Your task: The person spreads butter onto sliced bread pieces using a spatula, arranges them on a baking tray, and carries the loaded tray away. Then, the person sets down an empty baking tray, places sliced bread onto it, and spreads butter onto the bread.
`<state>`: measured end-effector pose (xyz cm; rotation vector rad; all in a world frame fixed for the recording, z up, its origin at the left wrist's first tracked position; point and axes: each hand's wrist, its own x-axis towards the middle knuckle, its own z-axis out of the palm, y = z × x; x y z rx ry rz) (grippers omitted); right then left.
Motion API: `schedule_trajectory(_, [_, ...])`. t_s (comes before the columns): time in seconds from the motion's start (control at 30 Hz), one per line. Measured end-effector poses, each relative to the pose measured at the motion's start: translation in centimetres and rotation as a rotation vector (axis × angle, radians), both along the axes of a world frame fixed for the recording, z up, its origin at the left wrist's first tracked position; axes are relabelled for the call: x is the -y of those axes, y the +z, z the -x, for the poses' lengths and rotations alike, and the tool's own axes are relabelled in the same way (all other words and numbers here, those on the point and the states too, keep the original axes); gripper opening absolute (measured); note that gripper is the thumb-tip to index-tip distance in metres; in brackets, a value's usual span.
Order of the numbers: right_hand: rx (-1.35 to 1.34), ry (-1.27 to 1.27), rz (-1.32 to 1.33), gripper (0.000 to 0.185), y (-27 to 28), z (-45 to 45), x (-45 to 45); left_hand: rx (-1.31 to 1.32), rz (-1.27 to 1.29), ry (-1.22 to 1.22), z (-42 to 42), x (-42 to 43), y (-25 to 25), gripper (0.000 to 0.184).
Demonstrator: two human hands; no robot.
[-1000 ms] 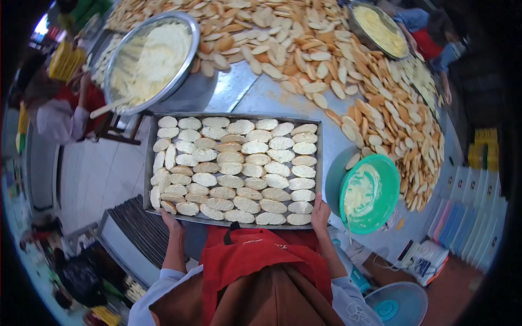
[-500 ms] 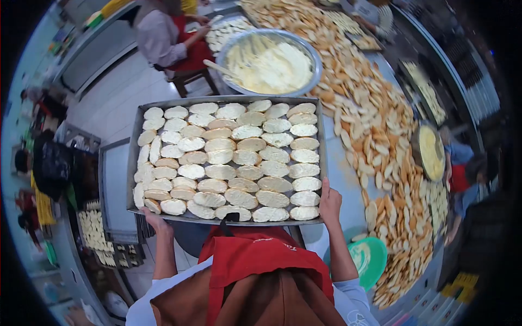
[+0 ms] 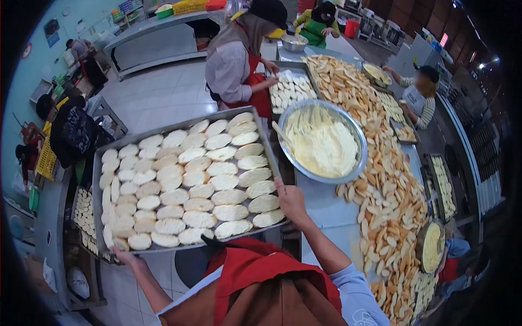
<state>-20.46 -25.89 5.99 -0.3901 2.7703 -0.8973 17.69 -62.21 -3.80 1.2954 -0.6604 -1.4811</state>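
Note:
A large metal tray (image 3: 98, 190) is held up in front of my red apron (image 3: 266, 274), tilted up toward the right. Rows of oval bread slices (image 3: 199, 219) with pale cream on top fill it. My left hand (image 3: 129, 257) grips the tray's near left corner, its fingers partly hidden underneath. At the right edge, my right hand (image 3: 291, 202) is closed round the rim, near the lower corner. Just right of the tray, a metal bowl (image 3: 360, 163) of pale cream stands on the table, with a spatula handle (image 3: 280, 133) leaning out.
The metal table (image 3: 326, 209) bears a long heap of bread slices (image 3: 380, 217). A co-worker in a striped shirt (image 3: 231, 70) sits beyond my tray by another tray (image 3: 312, 76). More people work at the far right and left. Filled trays (image 3: 86, 214) stand low at the left.
The view has swung left, away from the green bowl. The tray, still in both my hands, has moved off the table edge over the floor and now tilts.

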Motion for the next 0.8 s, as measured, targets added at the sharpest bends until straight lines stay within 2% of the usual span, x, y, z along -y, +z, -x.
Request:
schedule_trajectory(0.07, [-0.037, 0.121, 0.015, 0.066, 1.3, 1.8, 3.3, -0.036, 0.035, 0.065, 1.0, -0.3, 1.7, 0.064])
schedule_trajectory(0.13, [-0.070, 0.222, 0.037, 0.065, 2.7, 3.1, 7.0, 0.002, -0.035, 0.253, 2.6, -2.9, 7.9, 0.063])
schedule_trajectory(0.17, [-0.081, 0.261, 0.055, 0.065, 3.5, 3.5, 8.5, 0.000, -0.037, 0.267, 1.8, -2.9, 7.9, 0.063])
schedule_trajectory(0.2, [-0.061, 0.196, -0.017, 0.065, -3.5, 10.0, 9.1, 0.036, -0.112, 0.239, 9.5, -1.0, -0.3, 0.063])
schedule_trajectory(0.3, [0.038, 0.285, -0.036, 0.067, -4.3, 13.0, 13.1, 0.056, -0.101, 0.356, 10.4, -0.7, -0.1, 0.062])
schedule_trajectory(0.4, [-0.033, 0.357, -0.095, 0.067, -6.7, 15.0, 15.9, 0.062, -0.002, 0.368, 9.1, 0.2, -2.4, 0.061])
schedule_trajectory(0.43, [0.005, 0.330, -0.162, 0.067, -9.1, 17.5, 16.6, 0.103, 0.028, 0.346, 11.4, 1.2, -5.3, 0.061])
schedule_trajectory(0.47, [0.032, 0.320, -0.193, 0.068, -9.9, 18.4, 17.2, 0.101, -0.008, 0.409, 12.4, 1.1, -4.5, 0.061])
schedule_trajectory(0.5, [0.012, 0.348, -0.130, 0.069, -10.0, 19.0, 17.6, 0.164, 0.029, 0.446, 15.5, -0.2, -1.3, 0.062])
schedule_trajectory(0.57, [0.019, 0.342, -0.089, 0.069, -9.3, 19.7, 19.0, 0.201, 0.007, 0.487, 16.3, -0.4, -0.4, 0.062])
schedule_trajectory(0.6, [0.005, 0.371, -0.081, 0.069, -9.3, 20.4, 19.5, 0.140, -0.046, 0.503, 15.6, -0.3, -0.7, 0.061])
schedule_trajectory(0.8, [0.044, 0.441, -0.099, 0.072, -11.7, 24.8, 22.0, 0.093, 0.037, 0.470, 16.6, -0.4, -2.7, 0.061])
